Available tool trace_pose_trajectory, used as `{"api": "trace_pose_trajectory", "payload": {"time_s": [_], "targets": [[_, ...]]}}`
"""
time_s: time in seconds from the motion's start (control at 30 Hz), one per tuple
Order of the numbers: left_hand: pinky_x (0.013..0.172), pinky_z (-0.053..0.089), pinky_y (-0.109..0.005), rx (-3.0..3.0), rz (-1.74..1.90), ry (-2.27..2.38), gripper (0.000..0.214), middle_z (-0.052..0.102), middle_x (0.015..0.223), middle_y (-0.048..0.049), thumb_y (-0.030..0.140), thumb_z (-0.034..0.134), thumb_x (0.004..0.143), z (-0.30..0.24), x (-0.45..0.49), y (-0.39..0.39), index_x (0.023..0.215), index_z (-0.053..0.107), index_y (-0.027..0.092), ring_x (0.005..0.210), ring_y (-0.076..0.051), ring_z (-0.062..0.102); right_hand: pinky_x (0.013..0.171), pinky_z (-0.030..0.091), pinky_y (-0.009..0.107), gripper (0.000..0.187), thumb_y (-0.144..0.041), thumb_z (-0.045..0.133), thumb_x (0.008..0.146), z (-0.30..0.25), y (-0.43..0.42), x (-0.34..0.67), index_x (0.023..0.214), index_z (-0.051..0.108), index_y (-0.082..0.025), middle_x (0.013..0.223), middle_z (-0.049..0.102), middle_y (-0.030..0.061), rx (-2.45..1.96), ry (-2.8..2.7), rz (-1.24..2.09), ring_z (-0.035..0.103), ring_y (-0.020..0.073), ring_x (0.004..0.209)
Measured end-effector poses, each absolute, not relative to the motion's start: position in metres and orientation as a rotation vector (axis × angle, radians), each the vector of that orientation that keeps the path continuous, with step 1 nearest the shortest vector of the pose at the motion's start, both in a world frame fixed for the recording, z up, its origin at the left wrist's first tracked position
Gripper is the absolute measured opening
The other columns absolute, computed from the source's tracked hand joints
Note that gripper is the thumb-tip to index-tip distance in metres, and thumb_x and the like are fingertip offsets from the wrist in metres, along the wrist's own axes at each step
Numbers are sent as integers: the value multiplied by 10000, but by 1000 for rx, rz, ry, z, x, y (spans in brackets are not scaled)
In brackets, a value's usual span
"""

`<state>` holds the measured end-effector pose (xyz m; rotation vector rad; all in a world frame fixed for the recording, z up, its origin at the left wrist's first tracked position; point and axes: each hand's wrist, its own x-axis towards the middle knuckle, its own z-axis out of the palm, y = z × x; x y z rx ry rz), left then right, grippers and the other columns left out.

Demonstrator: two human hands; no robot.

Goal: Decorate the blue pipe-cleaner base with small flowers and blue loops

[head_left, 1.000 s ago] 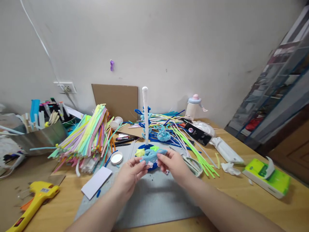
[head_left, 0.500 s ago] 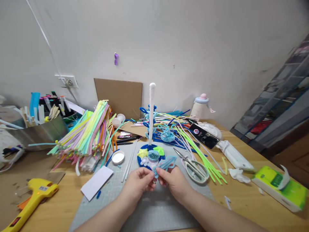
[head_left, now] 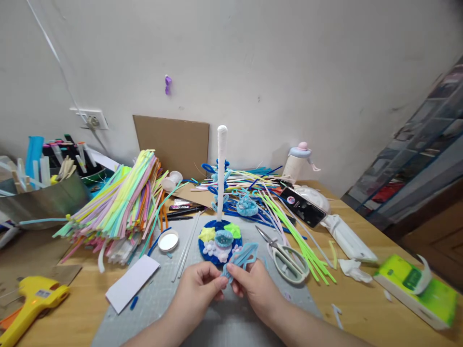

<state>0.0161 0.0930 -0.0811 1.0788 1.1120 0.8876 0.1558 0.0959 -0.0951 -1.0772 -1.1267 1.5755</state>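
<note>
My left hand [head_left: 202,285] and my right hand [head_left: 251,284] meet over a grey cutting mat [head_left: 170,294], both pinching a light-blue pipe-cleaner shape [head_left: 243,257] with looped strands that fan up to the right. Just beyond it stands a round blue base [head_left: 218,241] carrying small yellow, green, white and pale-blue pipe-cleaner figures, with a tall white post [head_left: 221,168] rising from it. Grey-handled scissors [head_left: 287,255] lie to the right of my right hand.
A big heap of pastel pipe cleaners [head_left: 119,202] lies at the left, with more green and blue ones [head_left: 289,212] at the right. Also here: a yellow glue gun [head_left: 31,301], white card [head_left: 132,283], small white lid [head_left: 168,241], phone [head_left: 302,206], bottle [head_left: 296,161], green tissue pack [head_left: 419,289].
My hands drew the light-blue shape back from over the blue base toward me, lower on the mat. The camera view has shifted a little.
</note>
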Motion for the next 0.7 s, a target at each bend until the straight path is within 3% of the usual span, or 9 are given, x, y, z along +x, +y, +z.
{"api": "trace_pose_trajectory", "payload": {"time_s": [0.1, 0.23, 0.43, 0.57, 0.7], "targets": [[472, 397, -223, 1070, 909, 1103, 316, 600, 511, -17, 397, 713, 580, -85, 14, 95, 552, 522, 148, 466, -121, 521, 390, 303, 186, 359, -483, 630, 689, -96, 96, 154, 680, 524, -140, 453, 464, -48, -1014, -1073, 1624, 394, 63, 383], [477, 381, -206, 1076, 977, 1116, 292, 592, 496, -3, 393, 685, 631, -90, 12, 97, 577, 533, 149, 458, -110, 525, 466, 379, 207, 352, -408, 696, 651, -100, 94, 150, 831, 546, -146, 651, 569, -2, -844, -1012, 1686, 510, 100, 534], [561, 418, -240, 1195, 924, 1006, 217, 642, 620, -37, 357, 657, 679, -91, 9, 97, 676, 557, 165, 587, -162, 583, 474, 386, 203, 236, -334, 707, 665, -100, 92, 151, 720, 579, -142, 600, 557, -16, -821, -842, 1730, 491, 72, 487], [671, 416, -249, 1441, 1001, 1185, 232, 633, 801, -45, 357, 621, 718, -84, 1, 100, 876, 618, 186, 719, -166, 554, 473, 410, 222, 234, -334, 716, 647, -60, 103, 175, 709, 583, -152, 607, 591, 9, -939, -808, 1509, 545, 115, 530], [626, 403, -244, 1415, 924, 1324, 244, 605, 765, -39, 399, 517, 784, -82, -1, 103, 825, 612, 178, 681, -161, 529, 484, 429, 247, 216, -326, 699, 646, -34, 151, 195, 740, 614, -150, 651, 631, 36, -1049, -1067, 1295, 583, 158, 587]]}}
